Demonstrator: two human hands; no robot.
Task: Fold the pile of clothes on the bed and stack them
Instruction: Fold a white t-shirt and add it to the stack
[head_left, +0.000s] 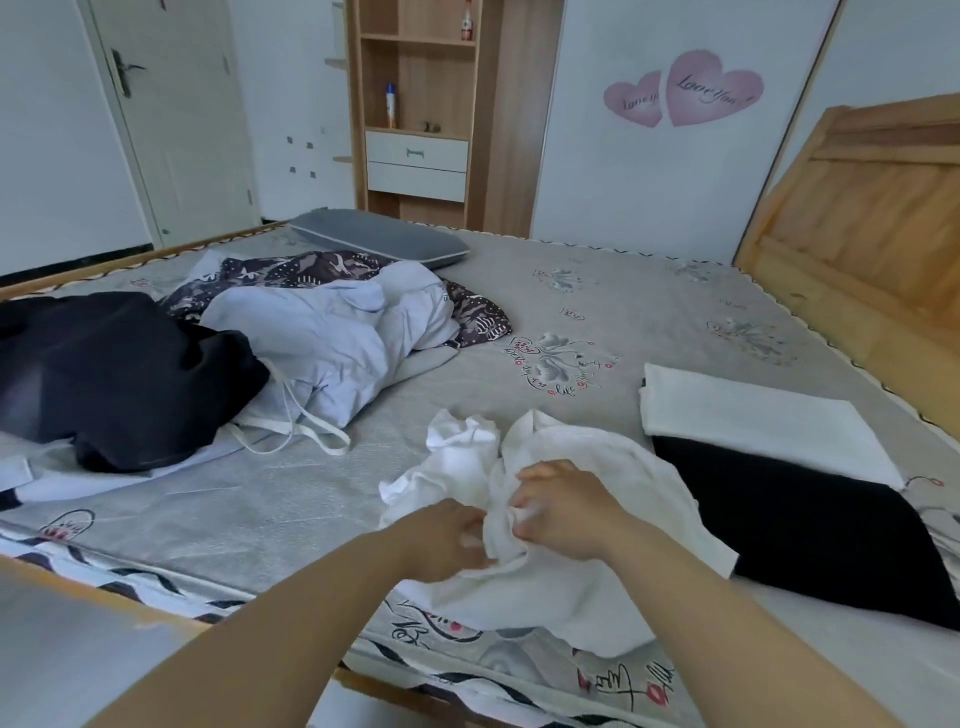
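Clothes wait unfolded at the left of the grey patterned bed (597, 291): a crumpled black garment (114, 374), then a rumpled pale blue garment with white drawstrings (332, 338) lying over a dark floral printed piece (311, 270). Nearer the front edge, in the middle, lies the crumpled white cloth garment (597, 519) now in hand. The left hand (447, 535) has its grip clamped on a bunched fold of that white cloth, fingers curled into it; the right hand (566, 509), just beside and nearly touching, likewise pinches the same bunch. To the right sits the finished stack, a folded white rectangle (753, 421) resting on a folded black garment (810, 525), which the white cloth's edge overlaps.

The step looks like sorting out the tangled garment before folding. Doing it well probably means finding two matching corners or shoulder seams, drawing the hands apart so the fabric hangs or spreads flat on the bed, smoothing wrinkles, and keeping it off the stack so nothing there is dragged askew.
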